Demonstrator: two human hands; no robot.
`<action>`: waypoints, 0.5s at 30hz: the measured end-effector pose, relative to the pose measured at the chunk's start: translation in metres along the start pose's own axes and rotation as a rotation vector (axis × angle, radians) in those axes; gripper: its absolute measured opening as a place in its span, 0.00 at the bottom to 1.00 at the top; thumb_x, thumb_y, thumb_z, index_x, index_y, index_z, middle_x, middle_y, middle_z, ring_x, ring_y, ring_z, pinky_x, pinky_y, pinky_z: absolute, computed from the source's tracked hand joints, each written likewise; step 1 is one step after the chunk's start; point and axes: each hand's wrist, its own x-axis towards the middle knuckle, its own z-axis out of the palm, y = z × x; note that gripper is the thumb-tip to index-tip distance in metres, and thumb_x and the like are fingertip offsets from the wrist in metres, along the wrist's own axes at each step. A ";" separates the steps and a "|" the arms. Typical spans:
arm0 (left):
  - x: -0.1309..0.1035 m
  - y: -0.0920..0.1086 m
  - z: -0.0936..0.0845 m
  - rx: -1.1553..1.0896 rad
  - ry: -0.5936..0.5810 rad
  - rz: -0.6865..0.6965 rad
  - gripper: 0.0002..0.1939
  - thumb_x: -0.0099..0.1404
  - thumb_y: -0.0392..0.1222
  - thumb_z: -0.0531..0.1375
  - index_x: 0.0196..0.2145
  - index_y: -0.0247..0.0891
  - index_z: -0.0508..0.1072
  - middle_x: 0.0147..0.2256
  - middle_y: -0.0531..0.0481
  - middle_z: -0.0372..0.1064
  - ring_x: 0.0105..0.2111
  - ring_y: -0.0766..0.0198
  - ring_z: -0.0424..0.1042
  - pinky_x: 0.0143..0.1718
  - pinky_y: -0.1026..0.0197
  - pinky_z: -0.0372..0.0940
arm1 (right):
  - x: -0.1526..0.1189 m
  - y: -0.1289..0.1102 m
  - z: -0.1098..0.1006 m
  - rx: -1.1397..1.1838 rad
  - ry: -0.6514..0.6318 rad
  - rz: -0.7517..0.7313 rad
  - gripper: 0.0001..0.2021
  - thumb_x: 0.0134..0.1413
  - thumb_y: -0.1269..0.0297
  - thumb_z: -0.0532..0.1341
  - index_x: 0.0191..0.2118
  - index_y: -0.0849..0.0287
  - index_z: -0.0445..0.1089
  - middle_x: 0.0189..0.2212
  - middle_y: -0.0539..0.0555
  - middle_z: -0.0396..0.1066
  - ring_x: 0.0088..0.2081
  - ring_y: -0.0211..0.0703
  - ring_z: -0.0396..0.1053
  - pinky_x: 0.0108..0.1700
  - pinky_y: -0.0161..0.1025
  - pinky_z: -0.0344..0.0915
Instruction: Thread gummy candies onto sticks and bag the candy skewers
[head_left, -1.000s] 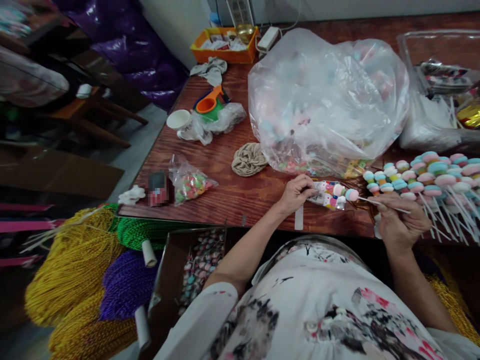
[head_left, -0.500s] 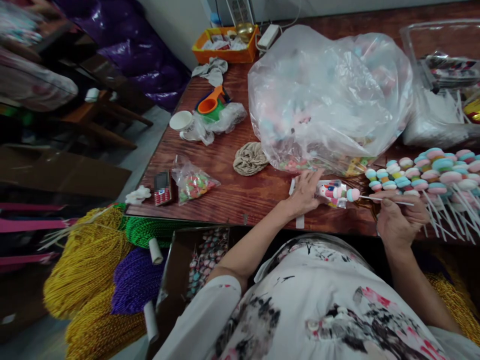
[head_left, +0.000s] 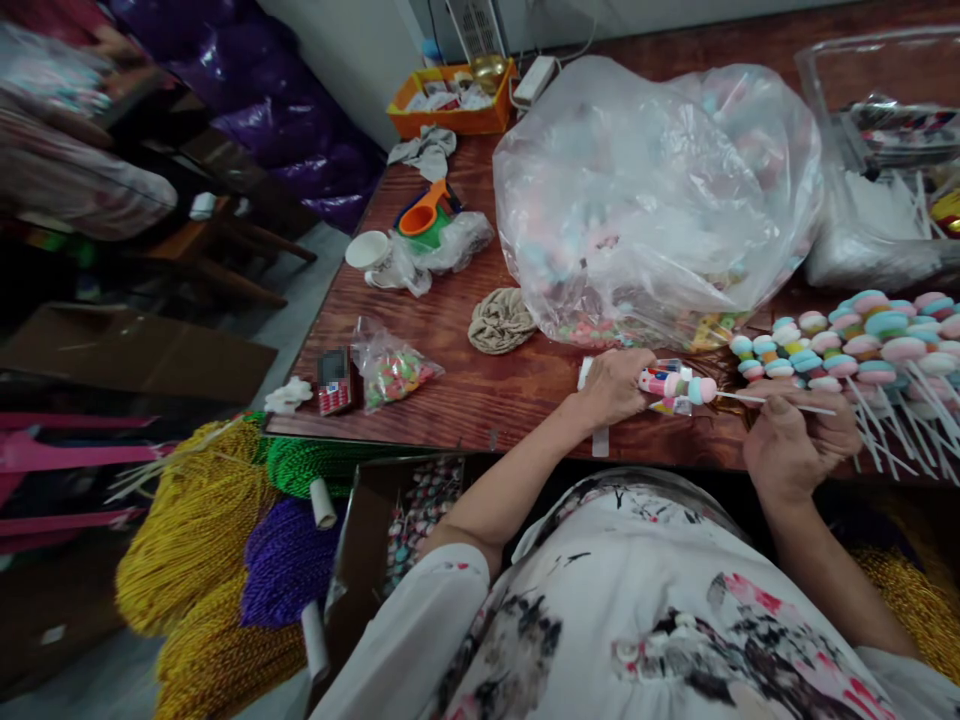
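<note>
My right hand (head_left: 802,435) pinches the white stick of a marshmallow skewer (head_left: 702,390), which points left. Its pink and blue candy end lies partly inside a small printed clear plastic bag (head_left: 679,404) at the table's front edge. At the bag's left side, my left hand (head_left: 616,388) is closed with its fingertips on the plastic; the fingers partly hide the bag. Beside my right hand lies a pile of marshmallow skewers (head_left: 874,340), white sticks facing me.
Behind my hands sits a large clear bag of candy (head_left: 660,200). To the left are a coiled beige cloth (head_left: 501,321), a small candy bag (head_left: 401,375), a phone (head_left: 334,382) and a cup (head_left: 367,252). A clear tub (head_left: 840,230) stands at right; a box of skewers (head_left: 360,540) is below.
My left hand's fingers have drawn together from a spread pose onto the bag. The skewer has shifted very slightly, its stick still in my right hand. The view has turned a little.
</note>
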 end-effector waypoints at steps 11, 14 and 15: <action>-0.002 0.037 -0.028 -0.236 -0.133 -0.124 0.11 0.56 0.47 0.65 0.33 0.37 0.76 0.28 0.52 0.74 0.27 0.65 0.69 0.28 0.65 0.54 | -0.015 -0.003 0.006 -0.157 -0.245 -0.101 0.05 0.48 0.69 0.68 0.30 0.53 0.72 0.28 0.49 0.77 0.29 0.44 0.75 0.40 0.50 0.73; 0.000 0.043 -0.030 -0.325 -0.200 -0.131 0.11 0.56 0.46 0.65 0.33 0.37 0.76 0.28 0.53 0.73 0.29 0.65 0.69 0.30 0.65 0.56 | -0.010 -0.006 0.007 -0.212 -0.292 -0.078 0.05 0.47 0.67 0.69 0.29 0.54 0.73 0.27 0.49 0.76 0.29 0.42 0.74 0.39 0.46 0.73; 0.000 0.044 -0.030 -0.352 -0.217 -0.138 0.11 0.56 0.46 0.65 0.33 0.37 0.76 0.28 0.54 0.72 0.29 0.66 0.68 0.31 0.66 0.56 | -0.007 -0.006 0.008 -0.226 -0.292 -0.065 0.05 0.47 0.67 0.70 0.29 0.54 0.73 0.27 0.49 0.76 0.29 0.41 0.73 0.38 0.44 0.73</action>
